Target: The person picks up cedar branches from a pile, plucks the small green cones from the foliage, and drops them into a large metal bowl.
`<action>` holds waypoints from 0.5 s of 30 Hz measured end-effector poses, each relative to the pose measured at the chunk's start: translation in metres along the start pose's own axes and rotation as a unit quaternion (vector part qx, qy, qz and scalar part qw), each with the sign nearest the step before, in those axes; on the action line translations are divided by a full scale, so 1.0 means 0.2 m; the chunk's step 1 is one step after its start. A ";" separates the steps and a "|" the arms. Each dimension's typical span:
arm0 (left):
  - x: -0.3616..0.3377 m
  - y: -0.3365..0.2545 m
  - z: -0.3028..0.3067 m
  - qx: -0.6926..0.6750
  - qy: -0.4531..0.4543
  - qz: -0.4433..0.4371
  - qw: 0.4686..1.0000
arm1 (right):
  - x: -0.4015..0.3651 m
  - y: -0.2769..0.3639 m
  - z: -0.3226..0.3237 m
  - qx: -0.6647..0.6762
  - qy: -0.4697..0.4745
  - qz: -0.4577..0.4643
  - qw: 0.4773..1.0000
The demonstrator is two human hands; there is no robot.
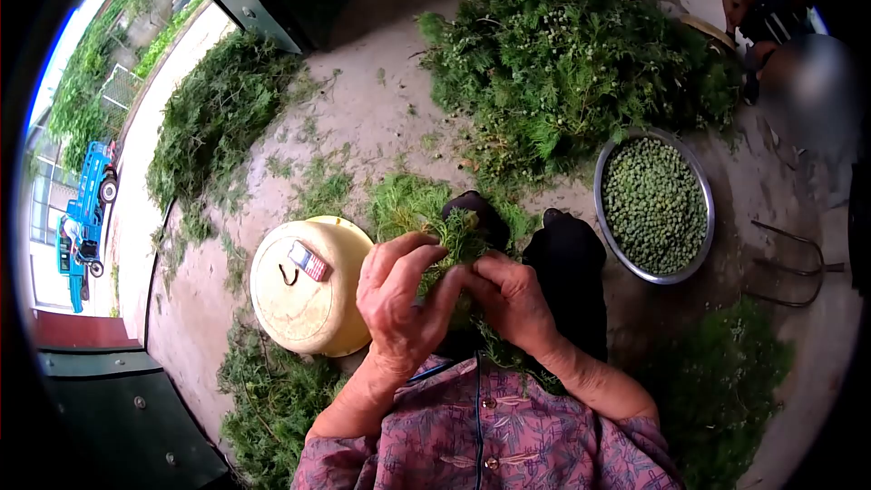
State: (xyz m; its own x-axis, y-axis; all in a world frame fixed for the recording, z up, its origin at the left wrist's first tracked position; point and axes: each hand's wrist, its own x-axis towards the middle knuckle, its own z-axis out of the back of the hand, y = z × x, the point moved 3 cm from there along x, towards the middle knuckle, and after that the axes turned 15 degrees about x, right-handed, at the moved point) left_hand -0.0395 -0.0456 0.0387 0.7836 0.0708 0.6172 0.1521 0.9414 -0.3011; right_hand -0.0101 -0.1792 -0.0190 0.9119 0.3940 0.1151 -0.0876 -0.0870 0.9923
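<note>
In front of my lap, my left hand (399,299) is closed around a leafy green conifer sprig (464,238). My right hand (515,299) meets it at the base of the sprig, thumb and fingers pinched together. Whatever sits between the right fingertips is hidden. More loose green sprigs (404,202) lie on the floor just beyond my hands, near my dark shoes. To the right, a metal basin (667,279) holds a heap of small green cones (655,204). On my left a pale yellow tub (281,308) rests upside down with a small patterned packet (308,260) on it.
A big heap of cone-bearing branches (562,63) lies ahead; further green piles (213,109) lie at left and beside me. A fork with metal tines (817,268) is at right. Another person (771,18) sits at upper right. Outside the doorway stands a blue vehicle (89,191).
</note>
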 end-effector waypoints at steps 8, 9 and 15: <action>-0.01 0.06 -0.12 -0.049 0.180 0.175 0.967 | -0.03 0.03 -0.05 -0.090 -0.027 0.092 0.991; -0.02 0.07 -0.12 -0.086 0.213 0.214 0.949 | -0.04 0.04 -0.06 -0.111 -0.016 0.098 0.989; -0.06 0.09 -0.14 -0.391 0.168 0.342 0.838 | 0.00 0.08 -0.02 -0.115 -0.033 0.131 0.984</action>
State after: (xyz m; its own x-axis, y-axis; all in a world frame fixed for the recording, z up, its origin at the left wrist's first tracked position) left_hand -0.0289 -0.0393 0.0055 0.9539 0.2852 -0.0933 -0.1559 0.2054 -0.9662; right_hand -0.0137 -0.1773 -0.0038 0.8694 0.3254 0.3719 -0.4041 0.0351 0.9140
